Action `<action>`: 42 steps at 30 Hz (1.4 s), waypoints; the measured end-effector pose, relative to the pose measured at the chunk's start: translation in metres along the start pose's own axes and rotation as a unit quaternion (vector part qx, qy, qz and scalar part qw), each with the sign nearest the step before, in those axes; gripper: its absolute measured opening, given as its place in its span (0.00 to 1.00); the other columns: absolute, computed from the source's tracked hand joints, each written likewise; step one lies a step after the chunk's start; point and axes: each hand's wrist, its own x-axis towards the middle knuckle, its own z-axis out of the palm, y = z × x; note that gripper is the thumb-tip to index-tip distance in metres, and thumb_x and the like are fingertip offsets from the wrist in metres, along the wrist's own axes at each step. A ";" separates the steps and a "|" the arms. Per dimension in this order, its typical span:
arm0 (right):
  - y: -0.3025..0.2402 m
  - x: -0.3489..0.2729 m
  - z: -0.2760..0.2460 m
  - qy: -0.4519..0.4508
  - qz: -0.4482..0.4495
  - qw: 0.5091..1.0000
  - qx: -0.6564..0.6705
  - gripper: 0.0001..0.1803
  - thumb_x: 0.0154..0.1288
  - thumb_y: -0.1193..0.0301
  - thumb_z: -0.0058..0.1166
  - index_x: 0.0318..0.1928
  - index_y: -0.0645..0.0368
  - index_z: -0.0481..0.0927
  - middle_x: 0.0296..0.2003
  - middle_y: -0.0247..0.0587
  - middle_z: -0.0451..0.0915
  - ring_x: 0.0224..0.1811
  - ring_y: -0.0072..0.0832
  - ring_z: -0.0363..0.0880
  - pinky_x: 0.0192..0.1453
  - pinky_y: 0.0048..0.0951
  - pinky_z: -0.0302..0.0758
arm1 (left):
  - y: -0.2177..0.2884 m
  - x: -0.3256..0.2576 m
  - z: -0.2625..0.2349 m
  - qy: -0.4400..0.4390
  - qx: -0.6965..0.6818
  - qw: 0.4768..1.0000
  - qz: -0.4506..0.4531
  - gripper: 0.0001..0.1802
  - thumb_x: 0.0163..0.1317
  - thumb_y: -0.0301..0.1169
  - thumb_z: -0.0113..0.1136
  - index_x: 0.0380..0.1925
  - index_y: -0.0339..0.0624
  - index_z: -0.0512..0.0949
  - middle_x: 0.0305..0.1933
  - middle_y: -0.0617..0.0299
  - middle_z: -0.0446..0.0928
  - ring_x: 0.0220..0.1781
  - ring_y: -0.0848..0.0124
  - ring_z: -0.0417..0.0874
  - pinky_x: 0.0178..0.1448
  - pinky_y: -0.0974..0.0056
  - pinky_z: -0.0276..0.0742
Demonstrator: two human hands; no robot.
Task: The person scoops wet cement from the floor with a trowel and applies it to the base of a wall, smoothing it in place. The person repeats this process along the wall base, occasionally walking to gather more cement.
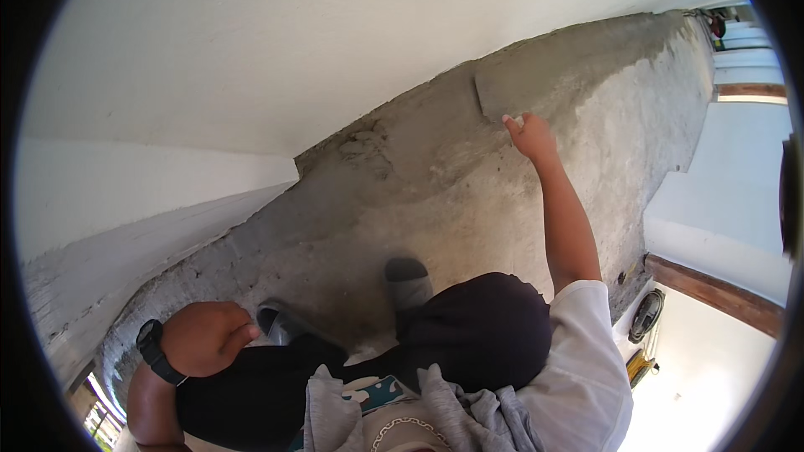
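Grey mortar point(586, 57) lies mostly smooth beside the wall point(251, 50), 1 lumpy patch point(367, 146) seemingly left unfinished, with the right hand point(533, 137) closed on what looks like a thin-edged tool point(480, 100) upon the mortar, the left hand's point(205, 339) grip impossible to tell.

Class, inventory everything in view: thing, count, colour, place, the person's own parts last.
Walls: several, white, left and right
Floor: one, grey, centre
Darker patch: one, grey, along the wall
Flat piece: one, grey, upper centre, kind unclear
Wooden strips: two, brown, right
Oval thing: one, dark, lower right
Small thing: one, yellow, below it
Clutter: count unclear, mixed, upper right
Watch: one, black, left wrist
Chain: one, pale, bottom centre
Sleeve: one, white, lower right
Cloth: count unclear, grey, bottom centre
Trousers: one pair, dark, lower centre
Footwear: two, grey, lower centre
Left hand: one, bare, lower left
Right hand: one, bare, beside the flat piece
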 end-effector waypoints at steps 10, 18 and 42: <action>-0.016 -0.032 0.039 0.005 0.025 0.992 0.125 0.30 0.67 0.50 0.59 0.38 0.72 0.81 0.31 0.63 0.82 0.37 0.54 0.83 0.42 0.47 0.78 | -0.004 -0.001 0.001 0.014 0.022 1.000 0.018 0.12 0.69 0.36 0.58 0.31 0.39 0.79 0.31 0.50 0.78 0.38 0.46 0.80 0.41 0.49 0.74; -0.126 -0.101 0.060 -0.047 -0.030 0.992 0.111 0.28 0.69 0.52 0.56 0.39 0.72 0.82 0.35 0.69 0.83 0.43 0.61 0.83 0.48 0.51 0.79 | -0.017 -0.015 0.005 0.009 0.013 1.000 0.026 0.15 0.72 0.38 0.55 0.31 0.39 0.79 0.32 0.50 0.78 0.37 0.46 0.80 0.42 0.48 0.74; -0.193 -0.133 0.053 -0.134 -0.222 0.966 0.011 0.23 0.69 0.54 0.56 0.42 0.67 0.79 0.38 0.63 0.83 0.43 0.58 0.83 0.47 0.51 0.79 | -0.040 -0.027 0.020 0.030 0.023 0.999 0.022 0.16 0.73 0.39 0.52 0.31 0.39 0.78 0.31 0.48 0.77 0.38 0.45 0.79 0.42 0.46 0.73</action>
